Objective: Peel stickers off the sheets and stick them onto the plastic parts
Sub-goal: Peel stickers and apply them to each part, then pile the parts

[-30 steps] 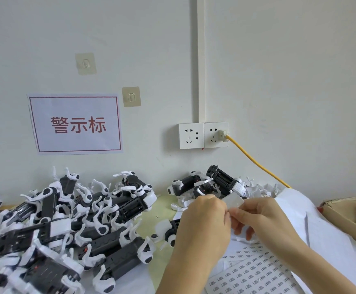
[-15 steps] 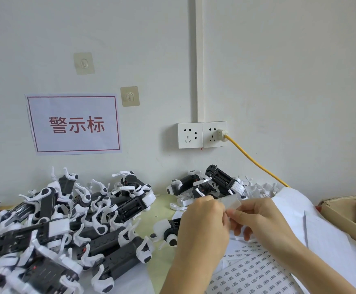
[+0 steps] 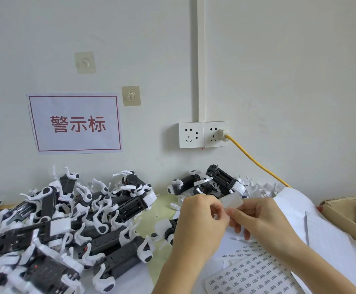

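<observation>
At nine o'clock a pile of parts [image 3: 67,225] covers the worktop [image 3: 162,204]: black bodies with white curved clips, tangled together. A smaller cluster [image 3: 211,183] sits at twelve o'clock against the wall, just beyond my hands.

My left hand [image 3: 198,225] is curled, its fingertips meeting those of my right hand [image 3: 264,223] at the centre. Between them I pinch a small pale strip [image 3: 232,201], which sticks up at one o'clock from the pinch. Both hands clamp on it. I cannot tell whether it is a sticker already free or a scrap of backing.

I judge I am in the peeling step: working a label loose, no part in hand yet. Next I would need to get the label onto one fingertip, keep its glue side off my skin, and pick up a part with the other hand.

At five o'clock lies the sheet [image 3: 251,274], white, printed with tight rows of small dark labels, flat on loose paper [image 3: 331,240]. At three o'clock is a cardboard box [image 3: 346,211].
</observation>
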### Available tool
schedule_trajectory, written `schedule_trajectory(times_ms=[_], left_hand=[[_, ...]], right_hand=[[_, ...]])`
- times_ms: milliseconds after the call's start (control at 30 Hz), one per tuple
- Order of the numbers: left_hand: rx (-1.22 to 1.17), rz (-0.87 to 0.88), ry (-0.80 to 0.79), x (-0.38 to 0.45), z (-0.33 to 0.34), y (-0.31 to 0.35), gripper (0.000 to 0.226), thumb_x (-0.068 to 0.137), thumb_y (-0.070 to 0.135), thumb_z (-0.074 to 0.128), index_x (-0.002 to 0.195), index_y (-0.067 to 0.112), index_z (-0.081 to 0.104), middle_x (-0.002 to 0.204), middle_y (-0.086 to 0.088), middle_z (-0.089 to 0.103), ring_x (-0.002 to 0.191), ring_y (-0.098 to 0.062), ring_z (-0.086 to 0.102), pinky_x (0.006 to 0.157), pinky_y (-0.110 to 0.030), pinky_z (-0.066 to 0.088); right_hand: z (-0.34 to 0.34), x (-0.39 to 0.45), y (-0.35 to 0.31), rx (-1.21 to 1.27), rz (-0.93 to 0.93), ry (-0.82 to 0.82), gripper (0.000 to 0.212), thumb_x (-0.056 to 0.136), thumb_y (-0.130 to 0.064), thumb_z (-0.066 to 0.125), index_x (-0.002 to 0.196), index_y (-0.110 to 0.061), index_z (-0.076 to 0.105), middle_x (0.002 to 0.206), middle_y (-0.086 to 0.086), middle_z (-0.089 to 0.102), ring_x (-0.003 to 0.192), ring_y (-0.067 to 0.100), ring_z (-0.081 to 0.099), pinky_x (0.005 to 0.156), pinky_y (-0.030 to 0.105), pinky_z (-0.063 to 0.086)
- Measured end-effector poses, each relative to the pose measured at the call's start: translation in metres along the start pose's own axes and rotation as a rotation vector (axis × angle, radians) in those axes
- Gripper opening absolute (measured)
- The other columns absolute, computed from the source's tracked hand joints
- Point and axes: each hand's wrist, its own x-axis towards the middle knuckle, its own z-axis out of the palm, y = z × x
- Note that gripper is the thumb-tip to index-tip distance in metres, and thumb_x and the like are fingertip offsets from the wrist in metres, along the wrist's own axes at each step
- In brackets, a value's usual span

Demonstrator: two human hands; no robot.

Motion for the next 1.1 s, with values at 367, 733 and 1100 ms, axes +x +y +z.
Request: schedule_trajectory(times_ms=[367,733,1100], left_hand=[[-0.025,-0.022,-0.102,0.003,-0.006,-0.003,0.016,0.088,0.009,0.069,0.076,0.015,0.077,0.073,0.015,0.066,0.068,-0.009,0.062,0.054,-0.013,0.045],[-0.087,-0.074,-0.108,0.002,-0.008,-0.003,0.016,0.091,0.011,0.065,0.078,0.015,0.073,0.073,0.011,0.069,0.067,-0.006,0.063,0.057,-0.011,0.047],[-0.353,-0.387,0.164,0.009,-0.014,-0.008,0.014,0.087,0.016,0.067,0.074,0.020,0.072,0.066,0.005,0.071,0.065,-0.007,0.066,0.075,-0.035,0.061]], right_hand=[[-0.003,0.002,0.007,-0.110,-0.051,-0.026,0.029,0.093,-0.004,0.065,0.064,-0.002,0.067,0.053,0.000,0.065,0.045,0.003,0.052,0.045,0.017,0.043],[-0.005,0.002,0.007,-0.183,-0.091,-0.008,0.033,0.092,-0.006,0.066,0.060,-0.014,0.067,0.055,0.000,0.065,0.047,0.003,0.054,0.047,0.018,0.044],[-0.012,0.004,0.007,-0.103,0.012,0.218,0.028,0.091,-0.002,0.050,0.065,-0.001,0.059,0.054,0.007,0.062,0.047,0.016,0.057,0.049,0.034,0.048]])
